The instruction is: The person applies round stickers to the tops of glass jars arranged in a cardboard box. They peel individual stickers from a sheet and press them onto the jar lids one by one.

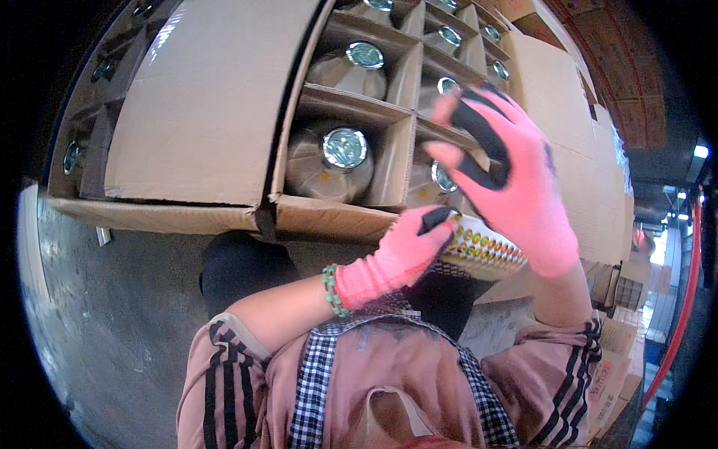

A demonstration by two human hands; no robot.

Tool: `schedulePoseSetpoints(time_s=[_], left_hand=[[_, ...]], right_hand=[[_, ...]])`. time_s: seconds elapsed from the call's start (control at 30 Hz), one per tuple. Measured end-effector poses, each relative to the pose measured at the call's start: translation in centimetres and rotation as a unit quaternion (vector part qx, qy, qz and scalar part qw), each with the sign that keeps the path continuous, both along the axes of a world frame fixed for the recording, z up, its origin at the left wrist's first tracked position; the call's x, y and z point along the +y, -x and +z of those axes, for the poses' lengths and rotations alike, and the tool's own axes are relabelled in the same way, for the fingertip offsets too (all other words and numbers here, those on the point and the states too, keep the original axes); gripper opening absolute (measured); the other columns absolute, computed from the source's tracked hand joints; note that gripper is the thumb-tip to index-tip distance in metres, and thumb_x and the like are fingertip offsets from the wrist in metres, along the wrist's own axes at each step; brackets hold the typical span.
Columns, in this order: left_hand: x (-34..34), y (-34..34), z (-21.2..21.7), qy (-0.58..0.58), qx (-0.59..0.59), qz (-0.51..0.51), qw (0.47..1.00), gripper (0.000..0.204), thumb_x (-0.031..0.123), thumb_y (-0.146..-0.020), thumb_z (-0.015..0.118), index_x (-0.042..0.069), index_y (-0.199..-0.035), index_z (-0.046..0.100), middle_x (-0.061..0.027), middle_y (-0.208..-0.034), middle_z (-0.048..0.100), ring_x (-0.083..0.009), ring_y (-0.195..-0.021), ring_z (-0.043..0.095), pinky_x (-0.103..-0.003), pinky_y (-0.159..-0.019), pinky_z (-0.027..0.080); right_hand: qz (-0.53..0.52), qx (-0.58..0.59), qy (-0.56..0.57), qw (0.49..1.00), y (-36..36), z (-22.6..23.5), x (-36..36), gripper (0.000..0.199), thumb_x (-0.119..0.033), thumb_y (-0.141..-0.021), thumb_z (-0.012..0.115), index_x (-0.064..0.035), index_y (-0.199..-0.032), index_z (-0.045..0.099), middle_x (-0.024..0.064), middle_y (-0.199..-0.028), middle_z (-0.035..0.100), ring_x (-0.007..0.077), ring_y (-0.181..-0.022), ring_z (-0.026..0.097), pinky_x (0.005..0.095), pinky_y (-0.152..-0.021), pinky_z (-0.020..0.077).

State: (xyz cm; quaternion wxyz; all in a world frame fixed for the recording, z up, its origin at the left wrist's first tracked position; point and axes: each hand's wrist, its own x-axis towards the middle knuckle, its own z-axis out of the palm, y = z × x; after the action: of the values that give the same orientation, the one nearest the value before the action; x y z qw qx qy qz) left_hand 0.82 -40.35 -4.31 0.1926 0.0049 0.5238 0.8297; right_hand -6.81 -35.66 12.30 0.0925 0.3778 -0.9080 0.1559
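My left hand, in a pink glove with a black palm, grips one end of a white sheet of small coloured round stickers. My right hand, gloved the same way, is raised just above that sheet with its fingers spread and nothing visible in them. It hovers over the near right cells of an open cardboard carton with dividers. Each cell holds a bottle with a silver cap. One cap shows just under my right fingers.
A second carton with its flap laid over stands at the left, more bottle caps showing at its far edge. Stacked closed cartons rise on the right. Grey concrete floor lies at the lower left.
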Motion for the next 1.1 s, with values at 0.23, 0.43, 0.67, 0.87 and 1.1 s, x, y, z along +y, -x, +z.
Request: schedulePoseSetpoints(time_s=[0.23,0.43,0.67,0.87,1.1], left_hand=[[-1.5,0.6,3.4,-0.027,0.066,0.02,0.997,0.023,0.016,-0.082,0.052,-0.003,-0.096,0.055,-0.0028,-0.082,0.057,-0.0069,-0.077,0.05,-0.022,-0.068,0.042],[-1.5,0.7,3.9,0.064,0.104,0.043,0.992,0.022,0.017,-0.08,0.055,-0.003,-0.088,0.057,-0.0119,-0.074,0.059,-0.0142,-0.068,0.055,-0.027,-0.065,0.044],[-1.7,0.4,4.1,-0.008,0.128,0.056,0.99,0.02,0.014,-0.078,0.056,-0.003,-0.089,0.056,-0.0128,-0.076,0.058,-0.0172,-0.067,0.054,-0.029,-0.065,0.044],[-2.1,0.3,4.0,0.032,0.126,0.016,0.991,0.024,0.01,-0.08,0.055,-0.003,-0.1,0.054,-0.0008,-0.084,0.056,-0.0039,-0.075,0.047,-0.019,-0.064,0.04],[-2.5,0.9,4.0,-0.005,0.136,0.022,0.99,0.023,0.011,-0.081,0.053,-0.003,-0.099,0.053,-0.0016,-0.085,0.057,-0.0055,-0.078,0.049,-0.021,-0.068,0.041]], right_hand=[[-0.172,-0.269,-0.06,0.946,-4.0,-0.5,6.5,0.017,-0.013,-0.069,0.061,-0.0015,-0.079,0.055,0.0136,-0.076,0.053,0.0332,-0.075,0.05,0.0375,-0.067,0.0402],[-0.129,-0.181,-0.01,0.975,-4.6,-2.1,7.5,0.016,-0.01,-0.067,0.061,-0.0027,-0.081,0.056,0.0137,-0.078,0.054,0.0327,-0.077,0.051,0.0381,-0.069,0.0401],[-0.053,-0.086,-0.002,0.995,-4.6,-2.7,7.4,0.022,-0.01,-0.065,0.063,-0.0054,-0.086,0.057,0.0117,-0.085,0.054,0.0301,-0.086,0.051,0.0384,-0.077,0.0389],[-0.084,-0.111,0.01,0.99,-4.5,-2.6,6.5,0.021,-0.01,-0.064,0.064,-0.0061,-0.084,0.058,0.0103,-0.085,0.055,0.0297,-0.086,0.052,0.0378,-0.077,0.0393],[-0.027,-0.003,0.004,1.0,-4.2,-3.1,6.3,0.018,-0.008,-0.06,0.063,-0.0063,-0.078,0.058,0.0059,-0.082,0.056,0.0268,-0.084,0.054,0.038,-0.076,0.041]])
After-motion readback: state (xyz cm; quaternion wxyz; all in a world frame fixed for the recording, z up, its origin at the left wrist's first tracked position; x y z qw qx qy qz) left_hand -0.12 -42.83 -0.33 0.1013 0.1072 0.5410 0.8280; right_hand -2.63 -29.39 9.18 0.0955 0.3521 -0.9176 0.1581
